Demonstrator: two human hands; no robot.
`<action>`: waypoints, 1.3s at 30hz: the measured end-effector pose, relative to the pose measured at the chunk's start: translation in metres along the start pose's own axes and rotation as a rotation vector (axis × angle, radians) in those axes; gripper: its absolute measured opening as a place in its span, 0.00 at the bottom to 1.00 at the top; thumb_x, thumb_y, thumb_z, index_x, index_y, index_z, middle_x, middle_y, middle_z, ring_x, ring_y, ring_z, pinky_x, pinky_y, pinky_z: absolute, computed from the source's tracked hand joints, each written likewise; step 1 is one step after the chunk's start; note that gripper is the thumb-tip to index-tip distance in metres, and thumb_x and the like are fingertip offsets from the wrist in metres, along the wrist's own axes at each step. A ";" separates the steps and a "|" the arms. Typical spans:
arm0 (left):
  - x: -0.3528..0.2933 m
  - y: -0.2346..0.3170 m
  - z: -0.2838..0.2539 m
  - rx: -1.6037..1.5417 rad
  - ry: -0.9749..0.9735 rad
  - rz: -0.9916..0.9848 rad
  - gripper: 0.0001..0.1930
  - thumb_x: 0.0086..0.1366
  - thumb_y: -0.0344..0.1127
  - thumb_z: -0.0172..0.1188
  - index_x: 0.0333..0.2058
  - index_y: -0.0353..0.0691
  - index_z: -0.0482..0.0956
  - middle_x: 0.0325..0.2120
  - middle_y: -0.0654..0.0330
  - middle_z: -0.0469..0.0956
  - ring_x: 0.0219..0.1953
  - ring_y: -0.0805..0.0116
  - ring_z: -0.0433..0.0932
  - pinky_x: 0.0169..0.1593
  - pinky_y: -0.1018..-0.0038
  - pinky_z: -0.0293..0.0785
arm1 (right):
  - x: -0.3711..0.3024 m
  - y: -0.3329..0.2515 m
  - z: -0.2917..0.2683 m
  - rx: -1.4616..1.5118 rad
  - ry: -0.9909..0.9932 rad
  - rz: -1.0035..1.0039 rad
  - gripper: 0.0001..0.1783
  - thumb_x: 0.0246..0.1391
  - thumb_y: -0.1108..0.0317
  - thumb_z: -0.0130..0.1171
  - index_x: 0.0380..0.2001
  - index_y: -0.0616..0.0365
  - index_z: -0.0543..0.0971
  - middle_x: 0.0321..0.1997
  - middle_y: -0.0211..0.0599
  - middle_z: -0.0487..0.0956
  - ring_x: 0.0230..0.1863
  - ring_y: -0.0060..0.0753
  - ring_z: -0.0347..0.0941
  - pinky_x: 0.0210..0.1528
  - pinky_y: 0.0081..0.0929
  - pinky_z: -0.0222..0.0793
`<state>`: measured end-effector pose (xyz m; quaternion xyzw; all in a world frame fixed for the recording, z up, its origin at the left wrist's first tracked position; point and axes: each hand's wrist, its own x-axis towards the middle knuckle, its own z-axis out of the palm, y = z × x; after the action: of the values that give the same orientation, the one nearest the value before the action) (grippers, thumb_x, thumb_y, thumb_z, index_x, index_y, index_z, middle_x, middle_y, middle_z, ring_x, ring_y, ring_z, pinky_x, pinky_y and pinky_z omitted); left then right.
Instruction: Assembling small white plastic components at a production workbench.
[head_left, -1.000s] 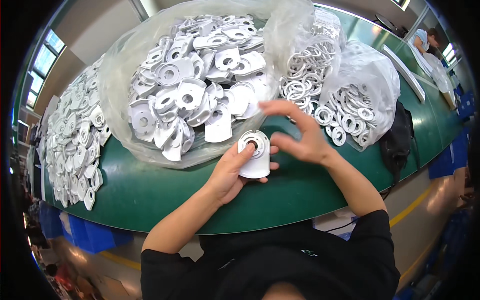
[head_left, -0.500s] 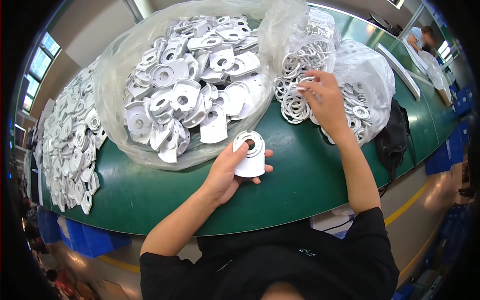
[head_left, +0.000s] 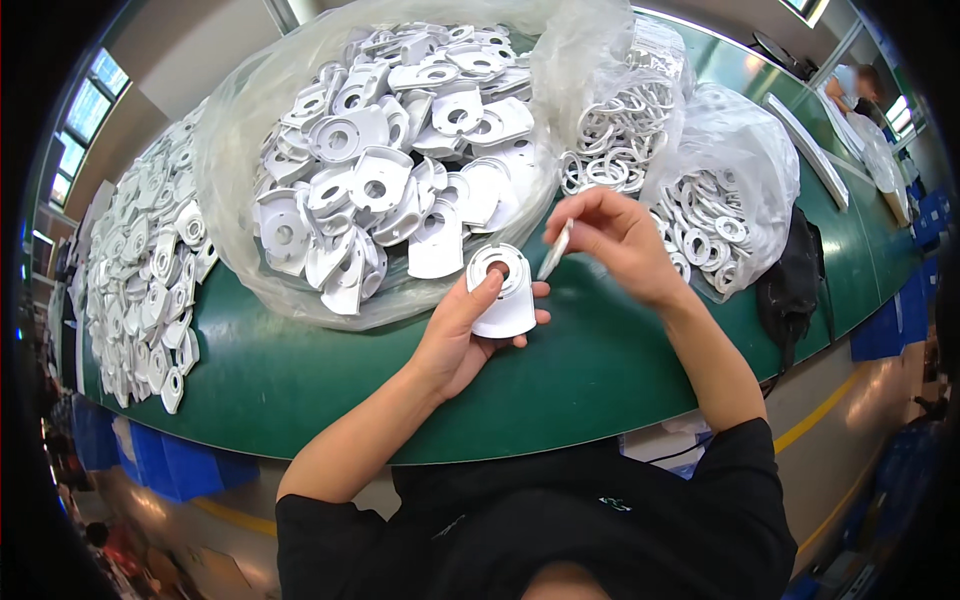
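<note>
My left hand [head_left: 458, 335] holds a white plastic plate part [head_left: 503, 293] with a round hole, thumb pressed on its ring. My right hand [head_left: 618, 240] pinches a white plastic ring [head_left: 555, 250] seen edge-on, just right of the plate and a little above the green table [head_left: 300, 380]. Behind my hands a clear bag [head_left: 400, 150] is heaped with the same white plate parts. To its right a second clear bag [head_left: 700, 200] holds several white rings.
Many more white parts [head_left: 140, 270] lie spread along the table's left end. A black bag [head_left: 795, 290] hangs at the right edge. A blurred person [head_left: 855, 90] stands at the far right. Blue crates [head_left: 150, 460] sit on the floor below.
My right hand reached into the ring bag, then came back toward the plate holding a ring. My left hand kept the plate in the same place.
</note>
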<state>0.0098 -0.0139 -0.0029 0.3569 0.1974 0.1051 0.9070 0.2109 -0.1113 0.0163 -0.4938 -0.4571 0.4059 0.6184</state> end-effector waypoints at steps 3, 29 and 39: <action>-0.001 0.003 0.002 -0.026 -0.003 0.034 0.22 0.64 0.41 0.58 0.52 0.40 0.64 0.41 0.54 0.77 0.38 0.67 0.79 0.31 0.77 0.75 | -0.007 0.004 0.016 0.041 -0.144 -0.023 0.05 0.56 0.81 0.51 0.36 0.60 0.73 0.47 0.43 0.76 0.49 0.29 0.73 0.52 0.26 0.69; 0.002 -0.004 0.002 0.259 -0.161 -0.028 0.29 0.62 0.22 0.45 0.62 0.40 0.51 0.50 0.52 0.70 0.49 0.56 0.77 0.42 0.71 0.79 | -0.006 0.014 0.026 -0.881 0.047 -0.520 0.08 0.48 0.77 0.62 0.33 0.60 0.78 0.31 0.37 0.76 0.30 0.34 0.74 0.30 0.26 0.69; 0.002 -0.014 0.000 0.345 -0.169 0.046 0.23 0.69 0.32 0.44 0.60 0.37 0.53 0.44 0.55 0.73 0.41 0.63 0.81 0.30 0.79 0.77 | -0.008 0.017 0.028 -0.895 0.015 -0.571 0.09 0.45 0.77 0.63 0.33 0.60 0.79 0.30 0.35 0.76 0.30 0.33 0.74 0.29 0.25 0.70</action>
<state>0.0126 -0.0232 -0.0134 0.5193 0.1273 0.0601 0.8429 0.1813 -0.1090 0.0014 -0.5683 -0.6974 -0.0171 0.4363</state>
